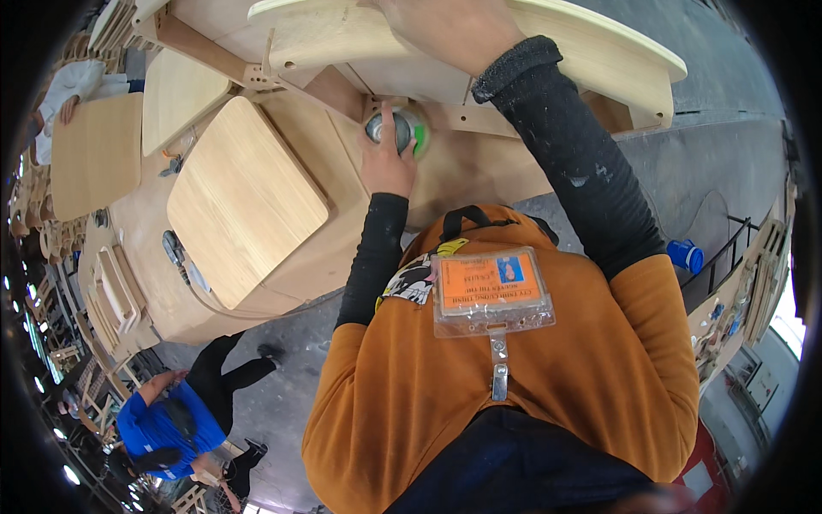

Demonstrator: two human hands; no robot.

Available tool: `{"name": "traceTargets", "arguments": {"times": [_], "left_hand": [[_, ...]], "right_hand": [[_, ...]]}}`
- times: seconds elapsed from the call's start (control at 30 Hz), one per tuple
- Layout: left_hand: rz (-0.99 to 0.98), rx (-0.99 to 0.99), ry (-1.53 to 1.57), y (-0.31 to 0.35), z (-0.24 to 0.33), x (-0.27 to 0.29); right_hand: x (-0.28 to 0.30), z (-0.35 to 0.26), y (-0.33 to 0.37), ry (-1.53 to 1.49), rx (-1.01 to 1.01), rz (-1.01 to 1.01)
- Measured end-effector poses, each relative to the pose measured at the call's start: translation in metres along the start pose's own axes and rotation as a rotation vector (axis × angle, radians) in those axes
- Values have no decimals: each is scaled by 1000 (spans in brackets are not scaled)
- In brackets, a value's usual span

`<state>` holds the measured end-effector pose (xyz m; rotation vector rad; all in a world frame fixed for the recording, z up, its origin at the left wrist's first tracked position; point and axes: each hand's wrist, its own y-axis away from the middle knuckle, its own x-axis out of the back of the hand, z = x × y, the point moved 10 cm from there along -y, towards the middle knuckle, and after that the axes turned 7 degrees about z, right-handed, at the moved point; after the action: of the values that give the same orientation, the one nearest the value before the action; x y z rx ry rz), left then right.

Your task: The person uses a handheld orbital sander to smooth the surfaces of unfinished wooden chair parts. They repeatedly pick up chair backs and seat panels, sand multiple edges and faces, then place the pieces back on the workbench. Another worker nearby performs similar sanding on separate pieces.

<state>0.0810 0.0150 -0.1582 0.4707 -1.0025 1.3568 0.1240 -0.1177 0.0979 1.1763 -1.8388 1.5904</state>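
My left hand (390, 164) grips a small round power sander (392, 128) with a grey top and a blurred green part, its index finger stretched over the top. The sander is against the inner edge of a pale wooden chair frame (497, 118), close to a corner. My right hand (454, 34) lies on the curved wooden rail (591, 38) of that frame. The upper picture edge cuts off its fingers, so their grip cannot be seen.
Left of the frame, a wooden seat panel (248, 201) lies on the workbench (321, 158), with another panel (180, 94) behind it. A grey air tool (174, 248) with a hose rests beside it. People work at the far left (73, 90) and lower left (175, 424).
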Motion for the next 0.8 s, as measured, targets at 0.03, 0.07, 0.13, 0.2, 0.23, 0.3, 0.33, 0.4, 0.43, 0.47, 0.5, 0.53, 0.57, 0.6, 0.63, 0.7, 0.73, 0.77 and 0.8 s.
{"name": "traceTargets", "arguments": {"times": [0.03,0.07,0.13,0.2,0.23,0.3,0.33,0.4,0.43,0.47,0.5,0.53,0.57,0.6,0.63,0.7,0.73,0.77,0.8], "left_hand": [[-11,8,-7,0,-1,-3],[-11,10,-12,-1,-1,-5],[-2,-15,1,1,1,-4],[18,-62,40,7,3,4],[-8,-52,34,10,1,4],[-60,-35,17,16,-3,5],[-61,-32,13,14,-3,5],[-51,-33,15,10,-1,3],[-65,-18,0,7,-2,-1],[-67,-11,-4,4,-1,-4],[-68,-5,-7,1,-1,-7],[-61,-6,-9,-1,0,-8],[-54,-7,-10,-2,1,-8],[-50,-8,-11,-3,1,-8],[-59,-11,-5,-1,1,-8],[-74,-19,5,4,2,-6],[-67,-64,30,8,7,-3],[-64,-105,55,13,13,-1],[-69,-135,73,17,18,-1]], "right_hand": [[-1,2,0,-6,-27,1],[0,4,0,-10,-52,4],[0,6,1,-2,-75,0],[-1,7,1,20,-64,-20],[-1,7,1,22,-58,-21],[-2,5,1,22,-48,-20],[-4,5,1,23,-66,-30],[-6,6,2,25,-97,-50],[-6,7,2,16,-116,-59],[-6,8,2,8,-132,-68],[-6,9,2,1,-147,-76],[-3,8,1,-8,-134,-61],[0,7,1,-15,-121,-47],[2,6,2,-21,-111,-35],[1,7,2,-15,-125,-50],[-2,10,2,-2,-151,-74],[-3,10,2,2,-151,-81],[-4,11,2,5,-151,-88],[-5,13,2,9,-151,-96]]}}
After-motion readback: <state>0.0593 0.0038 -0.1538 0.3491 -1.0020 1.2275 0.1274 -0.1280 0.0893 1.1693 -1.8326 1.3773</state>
